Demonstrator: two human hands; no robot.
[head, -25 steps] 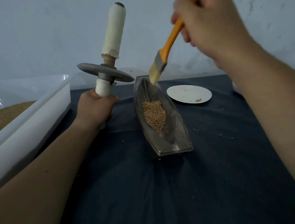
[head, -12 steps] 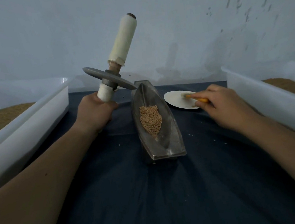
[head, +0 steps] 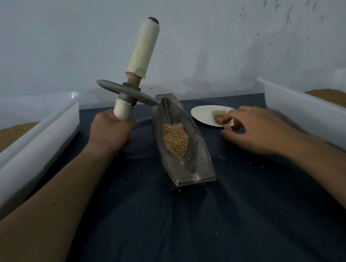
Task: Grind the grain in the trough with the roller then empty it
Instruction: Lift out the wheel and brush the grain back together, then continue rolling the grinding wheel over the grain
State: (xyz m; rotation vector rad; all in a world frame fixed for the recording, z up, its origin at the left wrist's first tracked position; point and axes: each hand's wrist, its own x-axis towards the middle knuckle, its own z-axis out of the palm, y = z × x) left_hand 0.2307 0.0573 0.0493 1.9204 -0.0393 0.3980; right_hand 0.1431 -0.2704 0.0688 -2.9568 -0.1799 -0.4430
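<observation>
A boat-shaped metal trough (head: 203, 166) stands on the dark cloth at centre, with a heap of tan grain (head: 175, 141) in its hollow. My left hand (head: 110, 134) grips the lower white handle of the roller (head: 125, 92), a grey disc on a taped axle. The roller is held upright and tilted, left of the trough's far tip and above the cloth. My right hand (head: 254, 130) hovers right of the trough with fingers loosely spread. Its fingertips are at the orange handle of a brush (head: 219, 116) that lies on a white plate (head: 202, 113).
A white plastic tub (head: 39, 135) with brown ground material stands along the left. A matching tub (head: 294, 106) stands along the right. The dark cloth (head: 178, 227) carries a few scattered crumbs. A pale wall closes the back.
My right hand brought the brush down from above the trough's far end, laid it on the plate and loosened its fingers. The left hand with the roller barely moved.
</observation>
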